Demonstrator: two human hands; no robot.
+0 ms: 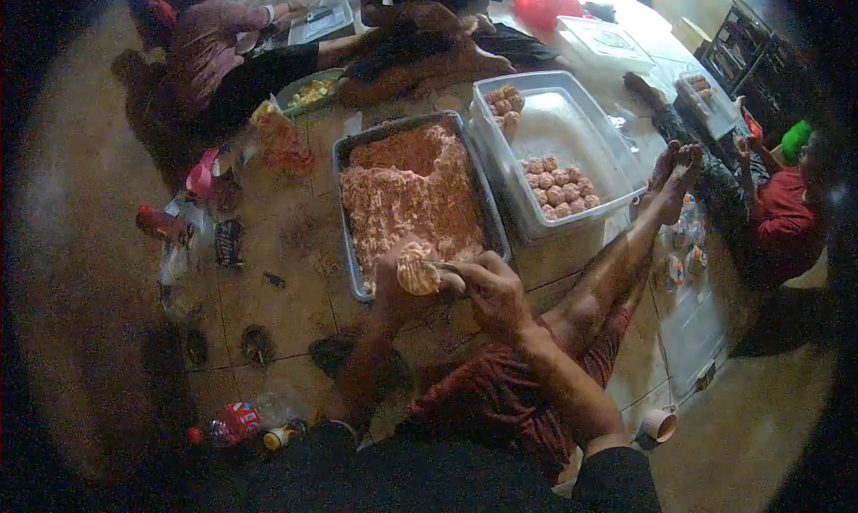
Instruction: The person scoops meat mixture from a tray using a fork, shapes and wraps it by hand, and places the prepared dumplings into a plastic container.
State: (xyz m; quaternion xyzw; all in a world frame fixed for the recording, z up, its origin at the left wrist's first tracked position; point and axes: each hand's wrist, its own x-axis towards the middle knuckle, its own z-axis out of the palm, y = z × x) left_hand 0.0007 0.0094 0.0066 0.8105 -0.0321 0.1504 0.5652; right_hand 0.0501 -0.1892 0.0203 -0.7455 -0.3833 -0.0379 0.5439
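Your left hand (pixel 390 281) cups a round piece (pixel 418 273); your right hand (pixel 494 291) pinches a thin utensil (pixel 444 265). Pressing too hard could tear it.

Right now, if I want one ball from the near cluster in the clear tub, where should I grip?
Probably a ball at the far edge of the cluster, pinched by its sides from above: the tub is open, the ball round, and bare floor lies beyond it while neighbours crowd its near side. The right hand holds a tool, so free it first.

Meatballs (pixel 556 194) in the tub (pixel 559 115) — meat tray (pixel 487 200) left of it.
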